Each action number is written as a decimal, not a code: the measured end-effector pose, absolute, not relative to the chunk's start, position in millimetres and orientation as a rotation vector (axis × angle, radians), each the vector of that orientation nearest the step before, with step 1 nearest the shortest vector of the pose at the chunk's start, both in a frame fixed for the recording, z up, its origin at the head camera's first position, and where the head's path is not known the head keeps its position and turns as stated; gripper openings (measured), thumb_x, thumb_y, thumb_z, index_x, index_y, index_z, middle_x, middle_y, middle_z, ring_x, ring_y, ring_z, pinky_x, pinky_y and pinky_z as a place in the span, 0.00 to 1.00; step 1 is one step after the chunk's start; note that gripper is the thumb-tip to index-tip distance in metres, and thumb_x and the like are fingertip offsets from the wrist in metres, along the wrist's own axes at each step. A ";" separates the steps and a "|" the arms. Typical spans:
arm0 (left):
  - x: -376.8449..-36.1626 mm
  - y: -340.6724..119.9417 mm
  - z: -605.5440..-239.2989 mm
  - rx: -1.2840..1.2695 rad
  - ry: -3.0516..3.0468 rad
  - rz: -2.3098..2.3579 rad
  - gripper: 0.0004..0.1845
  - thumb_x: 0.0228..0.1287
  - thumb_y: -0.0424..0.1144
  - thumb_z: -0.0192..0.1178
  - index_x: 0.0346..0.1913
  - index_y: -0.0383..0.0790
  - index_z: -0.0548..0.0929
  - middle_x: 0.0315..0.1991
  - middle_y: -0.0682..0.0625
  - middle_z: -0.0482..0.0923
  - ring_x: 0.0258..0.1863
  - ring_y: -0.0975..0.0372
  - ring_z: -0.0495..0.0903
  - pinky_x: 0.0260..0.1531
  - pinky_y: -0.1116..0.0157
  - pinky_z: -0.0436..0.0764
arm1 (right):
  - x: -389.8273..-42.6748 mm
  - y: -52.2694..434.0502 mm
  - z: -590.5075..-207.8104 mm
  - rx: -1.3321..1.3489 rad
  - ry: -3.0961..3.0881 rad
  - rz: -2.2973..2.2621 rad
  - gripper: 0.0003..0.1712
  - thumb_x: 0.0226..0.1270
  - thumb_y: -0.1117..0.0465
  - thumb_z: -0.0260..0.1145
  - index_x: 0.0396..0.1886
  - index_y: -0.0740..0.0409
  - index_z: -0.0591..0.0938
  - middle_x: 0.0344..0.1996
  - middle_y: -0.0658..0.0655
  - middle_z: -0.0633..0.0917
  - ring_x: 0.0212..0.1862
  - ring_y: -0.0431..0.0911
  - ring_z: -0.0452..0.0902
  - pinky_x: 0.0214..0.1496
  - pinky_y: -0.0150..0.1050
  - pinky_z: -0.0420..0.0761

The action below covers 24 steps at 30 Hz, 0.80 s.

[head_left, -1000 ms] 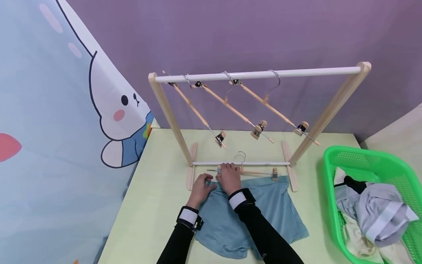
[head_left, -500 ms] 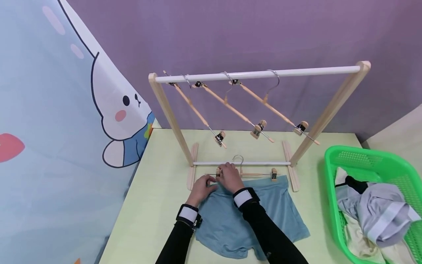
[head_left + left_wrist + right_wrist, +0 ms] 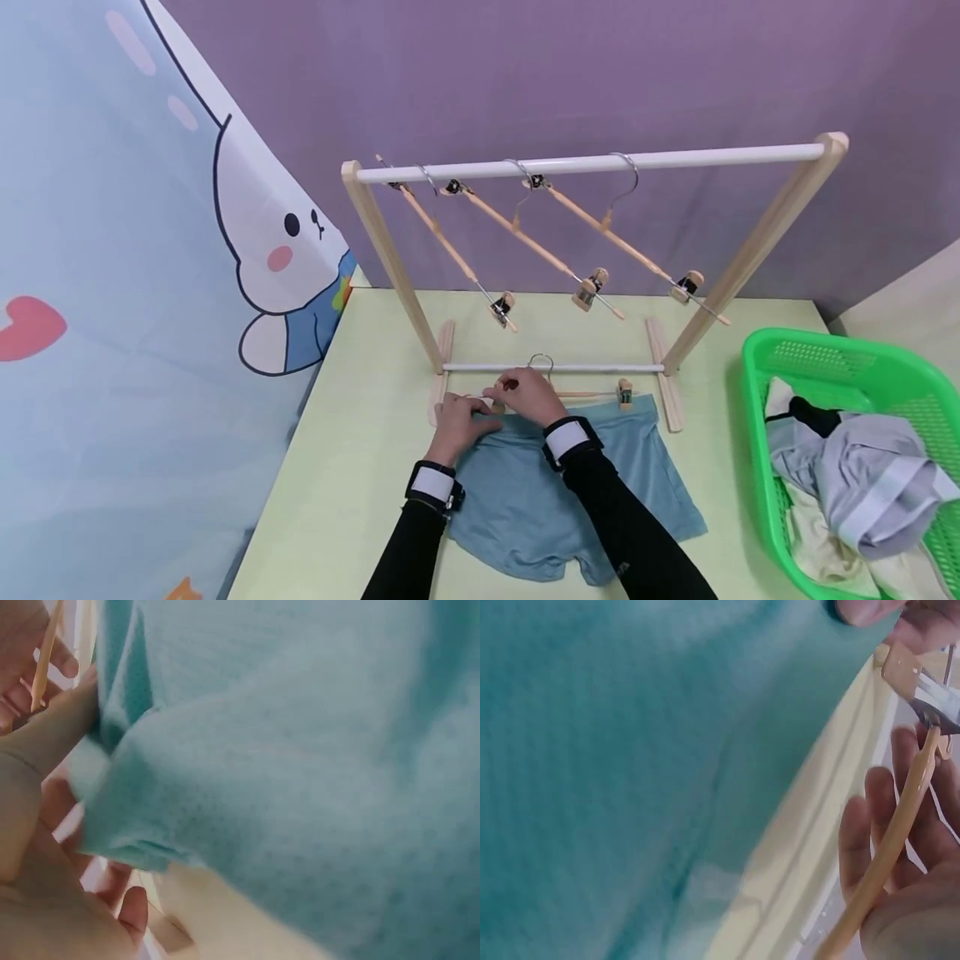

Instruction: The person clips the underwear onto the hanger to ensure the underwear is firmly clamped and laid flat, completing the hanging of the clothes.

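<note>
Light blue shorts (image 3: 517,500) lie flat with the waistband toward the rack. A wooden clip hanger (image 3: 588,393) rests along the waistband, its hook pointing away. My left hand (image 3: 457,429) pinches the waistband's left corner; in the left wrist view its thumb lies over the cloth (image 3: 247,772) and other fingers are underneath. My right hand (image 3: 528,398) holds the hanger at its left clip, fingers behind the wooden bar (image 3: 900,825) in the right wrist view. That clip (image 3: 904,671) is beside the shorts' corner; whether it grips cloth is unclear. The right clip (image 3: 625,393) sits at the waistband.
A wooden rack with a white top rail (image 3: 705,158) stands behind the hands. Three clip hangers, one of them a middle hanger (image 3: 517,237), hang from it. At right is a green basket (image 3: 757,467) of crumpled clothes (image 3: 870,483).
My right wrist has swung slightly right while its fingers stay at the left clip. My left hand has edged up to the hanger's end. The shorts have barely moved.
</note>
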<state>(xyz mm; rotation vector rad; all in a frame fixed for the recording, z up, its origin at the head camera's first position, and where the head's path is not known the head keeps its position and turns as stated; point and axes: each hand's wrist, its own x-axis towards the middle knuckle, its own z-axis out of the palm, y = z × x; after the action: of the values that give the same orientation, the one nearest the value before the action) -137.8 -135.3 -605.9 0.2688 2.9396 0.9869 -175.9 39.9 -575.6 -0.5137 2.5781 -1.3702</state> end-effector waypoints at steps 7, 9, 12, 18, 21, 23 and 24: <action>-138.3 -143.4 -610.1 0.205 2.722 1.309 0.08 0.65 0.46 0.67 0.38 0.46 0.90 0.39 0.53 0.88 0.42 0.59 0.85 0.46 0.60 0.80 | -180.5 45.2 -571.3 -0.503 2.553 -1.493 0.11 0.64 0.50 0.71 0.34 0.52 0.90 0.29 0.50 0.87 0.34 0.41 0.81 0.41 0.41 0.81; -137.8 -143.2 -609.2 0.178 2.666 1.395 0.09 0.66 0.46 0.66 0.40 0.45 0.90 0.40 0.52 0.88 0.43 0.59 0.85 0.46 0.60 0.81 | -181.6 45.4 -572.9 -0.502 2.575 -1.554 0.10 0.63 0.51 0.72 0.35 0.52 0.91 0.30 0.51 0.88 0.33 0.42 0.82 0.40 0.40 0.82; -138.0 -142.3 -609.4 0.165 2.639 1.465 0.10 0.67 0.47 0.65 0.41 0.45 0.89 0.41 0.52 0.88 0.43 0.59 0.85 0.46 0.61 0.81 | -183.1 44.7 -576.7 -0.526 2.623 -1.615 0.10 0.63 0.53 0.73 0.35 0.53 0.91 0.29 0.52 0.89 0.31 0.42 0.82 0.37 0.38 0.82; -137.5 -139.7 -611.8 0.168 2.629 1.558 0.10 0.67 0.44 0.65 0.43 0.42 0.89 0.43 0.49 0.87 0.46 0.57 0.84 0.48 0.59 0.81 | -184.6 43.1 -584.9 -0.549 2.744 -1.599 0.08 0.63 0.53 0.72 0.33 0.51 0.92 0.27 0.50 0.88 0.30 0.42 0.81 0.35 0.38 0.79; -134.7 -139.3 -612.8 0.176 2.613 1.577 0.10 0.69 0.43 0.63 0.44 0.41 0.88 0.44 0.47 0.87 0.47 0.55 0.84 0.49 0.58 0.81 | -184.6 43.2 -588.0 -0.533 2.799 -1.578 0.08 0.63 0.53 0.72 0.34 0.51 0.92 0.27 0.51 0.89 0.31 0.44 0.81 0.36 0.40 0.78; -134.8 -138.9 -612.4 0.177 2.603 1.585 0.11 0.71 0.43 0.61 0.45 0.41 0.88 0.44 0.47 0.87 0.48 0.55 0.84 0.51 0.57 0.80 | -185.7 43.6 -588.2 -0.524 2.821 -1.576 0.09 0.63 0.53 0.72 0.35 0.52 0.92 0.28 0.52 0.89 0.31 0.45 0.81 0.36 0.41 0.79; -135.0 -138.7 -612.4 0.175 2.602 1.591 0.11 0.71 0.43 0.60 0.45 0.41 0.88 0.45 0.47 0.87 0.48 0.55 0.84 0.51 0.57 0.80 | -186.3 43.8 -588.3 -0.525 2.834 -1.571 0.09 0.63 0.53 0.72 0.36 0.53 0.92 0.28 0.52 0.89 0.31 0.45 0.82 0.36 0.41 0.79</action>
<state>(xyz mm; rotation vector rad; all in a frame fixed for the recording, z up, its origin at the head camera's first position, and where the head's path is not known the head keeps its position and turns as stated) -135.0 -138.7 -612.4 0.1755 2.6018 1.5911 -186.3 43.8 -588.3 -0.5246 2.8341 -1.5706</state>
